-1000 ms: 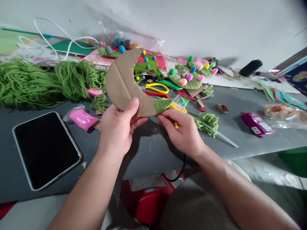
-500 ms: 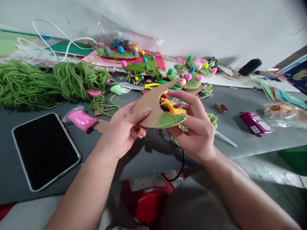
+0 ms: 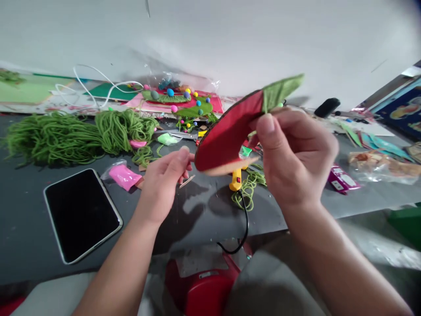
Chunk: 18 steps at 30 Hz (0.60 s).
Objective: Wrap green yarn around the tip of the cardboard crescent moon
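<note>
A crescent-shaped cardboard piece (image 3: 226, 136), red on the face towards me, is raised above the table at a tilt. Green yarn (image 3: 283, 91) wraps its upper right end. My right hand (image 3: 296, 153) pinches the piece by that wrapped end, thumb in front. At its lower left edge is my left hand (image 3: 164, 182), fingers curled and thumb against the index finger. Whether those fingertips touch the card or hold anything small is unclear. Below the card, a yellow glue gun (image 3: 235, 181) with a black cord lies beside loose green yarn (image 3: 246, 193).
Thick green yarn skeins (image 3: 59, 138) lie at the left, behind a tablet (image 3: 82, 215). A pink packet (image 3: 125, 175) and scissors (image 3: 180, 135) are nearby. Pompom-decorated green pieces (image 3: 197, 107) lie at the back. On the right is a purple packet (image 3: 342, 179).
The cardboard piece has turned over from its brown face to its red face, its wrapped end swinging up and right with my right hand. My left thumb has come off it. The view has shifted slightly.
</note>
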Each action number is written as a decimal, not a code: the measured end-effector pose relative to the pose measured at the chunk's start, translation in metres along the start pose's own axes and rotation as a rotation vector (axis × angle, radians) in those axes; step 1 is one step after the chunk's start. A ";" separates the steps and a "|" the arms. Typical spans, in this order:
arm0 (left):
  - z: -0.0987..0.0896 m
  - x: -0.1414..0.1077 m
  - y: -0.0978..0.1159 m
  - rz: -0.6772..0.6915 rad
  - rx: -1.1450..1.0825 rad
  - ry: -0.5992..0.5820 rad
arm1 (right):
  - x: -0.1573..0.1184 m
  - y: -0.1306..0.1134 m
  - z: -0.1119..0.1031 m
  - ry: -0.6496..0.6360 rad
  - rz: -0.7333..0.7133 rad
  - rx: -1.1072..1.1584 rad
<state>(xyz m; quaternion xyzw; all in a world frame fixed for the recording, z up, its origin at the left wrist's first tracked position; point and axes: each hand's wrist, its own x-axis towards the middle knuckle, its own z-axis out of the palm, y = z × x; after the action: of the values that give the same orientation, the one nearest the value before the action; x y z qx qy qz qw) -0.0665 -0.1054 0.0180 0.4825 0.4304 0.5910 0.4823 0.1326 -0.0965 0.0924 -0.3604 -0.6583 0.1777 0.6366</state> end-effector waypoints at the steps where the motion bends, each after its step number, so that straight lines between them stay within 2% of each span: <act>1: 0.000 0.000 0.000 0.011 -0.041 0.017 | 0.001 0.001 0.002 -0.041 0.071 0.037; 6: 0.001 -0.002 0.007 -0.060 -0.174 -0.051 | -0.007 0.021 0.011 -0.404 0.427 0.133; 10: 0.001 -0.003 0.005 -0.075 -0.017 -0.038 | -0.016 0.035 0.014 -0.551 0.516 0.139; 14: 0.003 -0.001 -0.003 -0.070 0.092 0.032 | -0.021 0.039 0.013 -0.633 0.527 0.114; 18: 0.006 -0.002 -0.008 -0.079 0.054 0.056 | -0.026 0.039 0.012 -0.557 0.630 0.126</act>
<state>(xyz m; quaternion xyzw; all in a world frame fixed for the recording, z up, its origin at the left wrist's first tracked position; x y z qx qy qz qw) -0.0596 -0.1054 0.0104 0.4613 0.4783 0.5728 0.4799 0.1292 -0.0861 0.0455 -0.4426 -0.6506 0.4942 0.3697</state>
